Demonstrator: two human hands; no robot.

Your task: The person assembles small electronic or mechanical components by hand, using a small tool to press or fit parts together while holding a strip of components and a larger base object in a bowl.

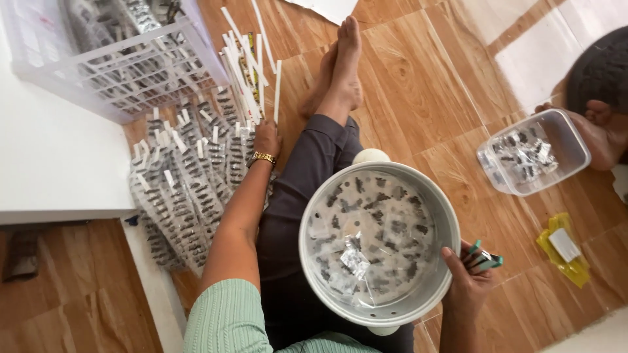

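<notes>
Left hand [267, 138] rests fingers-down on clear packets [190, 183] with white label strips, heaped on the floor. Right hand [468, 274] grips small green-tipped pieces [485, 259] beside the round pan [376, 245].

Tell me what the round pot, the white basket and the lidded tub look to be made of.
Pot: likely light metal, with a matt grey wall and a dully shining inside, though enamel cannot be ruled out. Basket: white plastic, going by its moulded lattice of bars. Tub: clear plastic; the small packets inside show through its wall.
</notes>
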